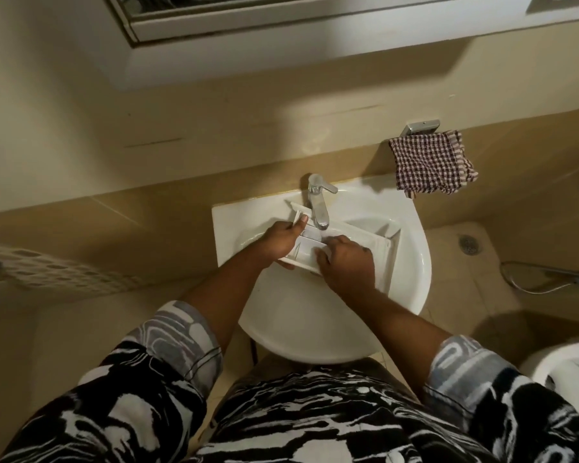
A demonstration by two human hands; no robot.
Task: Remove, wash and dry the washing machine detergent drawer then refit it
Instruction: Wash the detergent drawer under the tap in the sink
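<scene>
Drawer (pixel 368 240) between left fingers (pixel 300 226), right fingers (pixel 325 253)

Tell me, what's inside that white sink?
The detergent drawer sits in the sink under the tap, gripped by the left hand and right hand. The drain beneath is covered.

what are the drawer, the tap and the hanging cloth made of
Drawer: white moulded plastic, going by its thin partition walls and dull sheen. Tap: polished metal, probably chromed, given its bright reflections. Cloth: soft woven fabric, perhaps cotton, judging by the checked weave and limp folds.
</scene>
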